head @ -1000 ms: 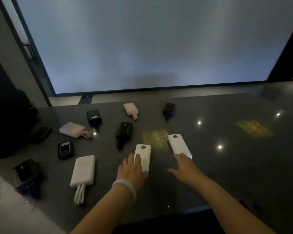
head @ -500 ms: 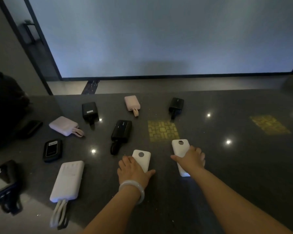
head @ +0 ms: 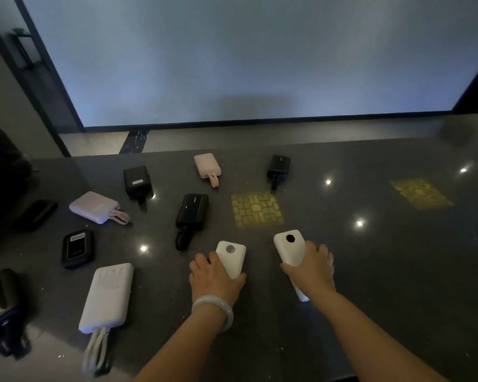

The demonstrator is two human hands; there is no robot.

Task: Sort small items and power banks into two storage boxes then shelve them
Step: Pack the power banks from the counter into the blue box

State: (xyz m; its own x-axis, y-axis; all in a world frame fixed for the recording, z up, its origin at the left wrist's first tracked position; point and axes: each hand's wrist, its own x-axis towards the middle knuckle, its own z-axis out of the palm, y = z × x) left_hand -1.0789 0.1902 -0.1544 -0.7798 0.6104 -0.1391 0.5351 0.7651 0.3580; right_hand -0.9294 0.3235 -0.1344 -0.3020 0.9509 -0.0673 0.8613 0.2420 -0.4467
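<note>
Two white power banks lie side by side on the dark table (head: 370, 271). My left hand (head: 215, 279) grips the left white power bank (head: 231, 256) at its near end, thumb on its right edge. My right hand (head: 312, 268) grips the right white power bank (head: 289, 245), fingers curled over its right side. Both banks appear to rest on the tabletop. A big white power bank with cables (head: 106, 296) lies to the left.
Further back lie a black power bank (head: 192, 209), two pink ones (head: 94, 206) (head: 207, 166), two black chargers (head: 137, 179) (head: 279, 165) and a small black device (head: 78, 248). Dark items sit at the table's left edge (head: 0, 288). No storage box is in view.
Both hands went from reaching toward the two white power banks to closing round them. The camera moved in closer and lower over the table.
</note>
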